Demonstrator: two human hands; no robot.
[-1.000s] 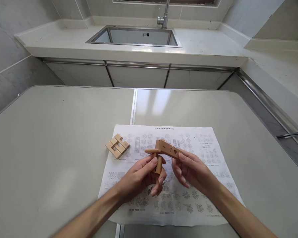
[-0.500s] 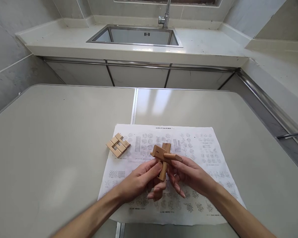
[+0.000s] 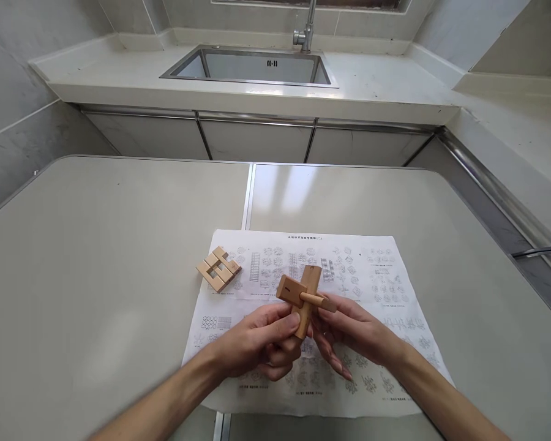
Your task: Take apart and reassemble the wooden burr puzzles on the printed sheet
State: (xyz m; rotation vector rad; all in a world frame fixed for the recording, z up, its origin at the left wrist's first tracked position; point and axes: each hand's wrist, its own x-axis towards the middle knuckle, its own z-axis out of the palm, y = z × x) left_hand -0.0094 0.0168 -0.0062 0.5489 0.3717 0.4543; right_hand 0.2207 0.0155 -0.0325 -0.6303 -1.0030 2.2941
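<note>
A wooden interlocking puzzle [image 3: 308, 288], made of crossed brown pieces with dark marks on them, is held up over a printed sheet. My left hand [image 3: 273, 343] is closed round its lower left part, thumb on the upright piece. From the right, my right hand [image 3: 349, 324] pinches the end of the rod that sticks out to the right, its lower fingers spread below. On the sheet's upper left edge lies a second, lighter wooden puzzle [image 3: 218, 269], flat, with gaps between its pieces. The printed sheet [image 3: 386, 361] shows rows of small diagrams and lies under both hands.
The sheet rests on a pale folding table [image 3: 96, 257] with a metal seam down its middle. Behind the table stands a white counter [image 3: 371, 79] with a steel sink [image 3: 252, 64] and a faucet [image 3: 307, 33]. Tiled walls rise at both sides.
The held puzzle has turned slightly, so its marked faces and upright piece show more broadly. My left fingers have curled in closer below it. My right lower fingers have shifted a little downward.
</note>
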